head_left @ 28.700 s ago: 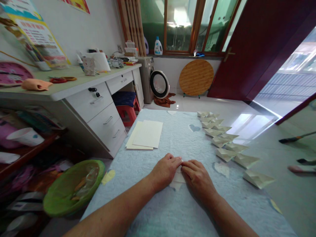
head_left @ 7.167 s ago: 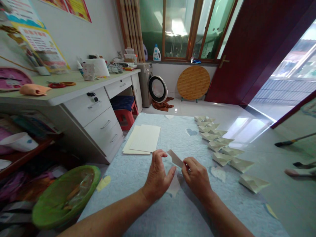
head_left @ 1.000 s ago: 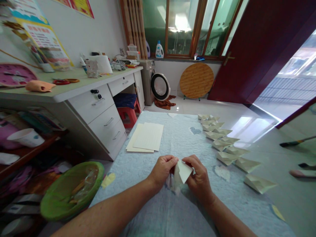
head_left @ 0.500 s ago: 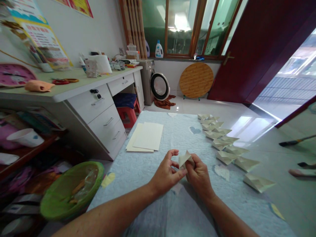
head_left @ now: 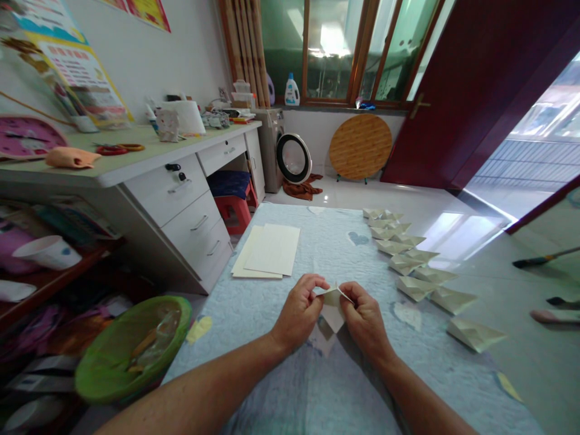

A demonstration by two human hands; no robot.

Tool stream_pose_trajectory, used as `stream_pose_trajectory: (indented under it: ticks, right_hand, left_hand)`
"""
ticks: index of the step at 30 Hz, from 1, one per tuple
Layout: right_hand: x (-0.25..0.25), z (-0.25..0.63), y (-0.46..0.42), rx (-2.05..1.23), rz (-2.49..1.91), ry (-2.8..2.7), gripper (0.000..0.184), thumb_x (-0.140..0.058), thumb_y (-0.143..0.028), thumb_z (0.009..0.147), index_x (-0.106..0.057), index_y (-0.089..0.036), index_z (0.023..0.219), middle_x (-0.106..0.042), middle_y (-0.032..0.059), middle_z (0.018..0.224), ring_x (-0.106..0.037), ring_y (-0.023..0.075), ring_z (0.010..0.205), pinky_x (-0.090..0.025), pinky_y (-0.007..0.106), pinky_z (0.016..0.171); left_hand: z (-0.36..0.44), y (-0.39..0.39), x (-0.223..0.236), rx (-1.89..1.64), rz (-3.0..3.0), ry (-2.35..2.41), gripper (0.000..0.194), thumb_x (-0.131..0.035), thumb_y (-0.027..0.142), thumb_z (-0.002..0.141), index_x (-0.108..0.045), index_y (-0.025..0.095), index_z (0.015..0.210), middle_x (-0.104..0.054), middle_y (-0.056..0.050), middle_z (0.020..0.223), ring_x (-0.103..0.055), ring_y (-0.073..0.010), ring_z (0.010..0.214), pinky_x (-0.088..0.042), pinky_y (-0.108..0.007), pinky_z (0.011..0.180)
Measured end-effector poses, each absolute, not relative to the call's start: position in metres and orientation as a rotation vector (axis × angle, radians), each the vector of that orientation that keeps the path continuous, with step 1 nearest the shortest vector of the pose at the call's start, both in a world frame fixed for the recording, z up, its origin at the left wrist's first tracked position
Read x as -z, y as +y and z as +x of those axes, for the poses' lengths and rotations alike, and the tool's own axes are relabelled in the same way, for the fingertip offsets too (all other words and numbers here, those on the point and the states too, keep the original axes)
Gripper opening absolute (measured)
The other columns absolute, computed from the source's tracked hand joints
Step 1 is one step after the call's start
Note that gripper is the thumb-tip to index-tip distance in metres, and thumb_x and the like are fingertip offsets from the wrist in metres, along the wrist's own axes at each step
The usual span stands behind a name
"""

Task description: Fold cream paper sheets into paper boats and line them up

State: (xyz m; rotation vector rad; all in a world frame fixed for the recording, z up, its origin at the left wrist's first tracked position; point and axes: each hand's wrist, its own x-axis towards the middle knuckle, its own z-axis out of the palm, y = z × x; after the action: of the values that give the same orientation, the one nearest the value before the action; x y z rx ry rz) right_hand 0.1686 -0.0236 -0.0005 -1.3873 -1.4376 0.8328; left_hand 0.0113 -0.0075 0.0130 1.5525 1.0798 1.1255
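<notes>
And there, our left grip (head_left: 298,312) closes in: with our right grip (head_left: 366,318) we're now pinching the folded paper (head_left: 333,315) from both sides, its top parted

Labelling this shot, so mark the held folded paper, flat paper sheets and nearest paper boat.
Held folded paper (head_left: 334,313), head view, lower flap
Flat paper sheets (head_left: 273,251), head view, top sheet
Nearest paper boat (head_left: 475,336), head view, side

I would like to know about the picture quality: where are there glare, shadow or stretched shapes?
Head view, background: strong glare on the window, pale reflections on the shiny floor. Head view, centre: soft shadow on the light-blue quilted cloth beside the right hand; folded paper reads clearly. Head view, left edge: the pink clock looks stretched, probably by a wide lens.
</notes>
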Motion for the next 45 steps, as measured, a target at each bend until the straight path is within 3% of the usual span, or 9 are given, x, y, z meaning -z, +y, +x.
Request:
stream_pose_trajectory:
  ticks: [2,7,11,15,21,26,31,35,45]
  right_hand:
    - [0.001,0.168,-0.023,-0.888,-1.369,-1.443,0.013,-0.050,-0.029,0.084,-0.058,-0.019,0.079,-0.053,-0.0031,0.063,-0.047,0.0130,0.058,-0.037,0.023,0.053]
    - [0.001,0.171,-0.026,-0.923,-1.275,-1.515,0.022,-0.051,-0.033,0.089,-0.054,-0.020,0.107,-0.059,0.0005,0.082,-0.053,0.0135,0.064,-0.044,0.023,0.055]
    - [-0.007,0.178,-0.034,-0.685,-1.081,-1.724,0.052,-0.055,-0.025,0.085,-0.041,-0.026,0.135,-0.046,0.0110,0.133,-0.055,0.0224,0.109,-0.052,0.033,0.081]
    - [-0.012,0.180,-0.037,-0.455,-0.992,-1.977,0.062,-0.056,-0.012,0.077,-0.047,-0.029,0.136,-0.034,0.0102,0.148,-0.039,0.0295,0.133,-0.045,0.046,0.100]
    - [-0.010,0.180,-0.030,-0.413,-1.048,-2.032,0.022,-0.054,-0.011,0.085,-0.066,-0.025,0.097,-0.058,0.0096,0.120,-0.055,0.0239,0.110,-0.051,0.038,0.088]
    - [-0.013,0.182,-0.026,-0.641,-1.098,-1.856,0.016,-0.050,-0.021,0.093,-0.063,-0.022,0.084,-0.065,0.0060,0.095,-0.060,0.0168,0.082,-0.050,0.027,0.070]
    - [-0.009,0.184,-0.023,-0.843,-1.173,-1.702,0.023,-0.053,-0.035,0.093,-0.062,-0.020,0.077,-0.063,0.0028,0.084,-0.059,0.0156,0.077,-0.047,0.025,0.066]
    - [-0.011,0.184,-0.023,-0.984,-1.150,-1.616,0.028,-0.054,-0.043,0.091,-0.062,-0.020,0.077,-0.059,0.0016,0.078,-0.054,0.0146,0.070,-0.046,0.024,0.061]
    - [-0.010,0.182,-0.025,-1.064,-1.219,-1.629,0.030,-0.057,-0.044,0.088,-0.058,-0.019,0.071,-0.052,-0.0022,0.064,-0.048,0.0121,0.058,-0.040,0.023,0.053]
  left_hand:
    - [0.011,-0.007,-0.013,-1.171,1.518,1.046,0.026,-0.051,0.008,0.074,-0.068,0.019,0.090,-0.063,-0.004,0.104,-0.056,-0.0160,0.086,-0.043,-0.024,0.073]
    - [0.012,-0.005,-0.015,-1.039,1.104,0.991,0.014,-0.056,0.021,0.073,-0.060,0.018,0.086,-0.052,0.005,0.058,-0.041,-0.0095,0.047,-0.031,-0.020,0.048]
    - [0.011,-0.001,-0.016,-1.047,0.986,1.008,0.013,-0.055,0.019,0.065,-0.057,0.017,0.078,-0.057,0.004,0.062,-0.045,-0.0090,0.049,-0.033,-0.019,0.048]
    - [0.009,0.003,-0.015,-1.052,0.958,0.991,0.017,-0.054,0.017,0.061,-0.059,0.016,0.077,-0.058,0.003,0.065,-0.048,-0.0097,0.053,-0.037,-0.020,0.051]
    - [0.008,0.003,-0.012,-1.036,0.991,0.983,0.023,-0.055,0.018,0.066,-0.060,0.017,0.089,-0.059,0.002,0.074,-0.050,-0.0097,0.055,-0.037,-0.020,0.052]
    - [-0.001,0.000,-0.019,-1.048,1.264,0.890,0.038,-0.060,0.036,0.084,-0.058,0.025,0.120,-0.058,-0.002,0.104,-0.054,-0.0117,0.071,-0.043,-0.023,0.067]
    - [-0.007,0.000,-0.024,-0.993,1.574,0.834,0.024,-0.057,0.039,0.088,-0.071,0.020,0.093,-0.056,-0.007,0.108,-0.053,-0.0222,0.101,-0.041,-0.030,0.091]
    - [-0.006,0.004,-0.020,-0.938,1.563,0.822,0.029,-0.058,0.041,0.089,-0.069,0.017,0.077,-0.058,-0.006,0.096,-0.054,-0.0196,0.090,-0.042,-0.027,0.082]
    - [-0.005,0.006,-0.008,-0.818,1.266,0.835,0.044,-0.073,0.057,0.073,-0.066,0.013,0.074,-0.053,0.001,0.064,-0.042,-0.0104,0.056,-0.032,-0.021,0.055]
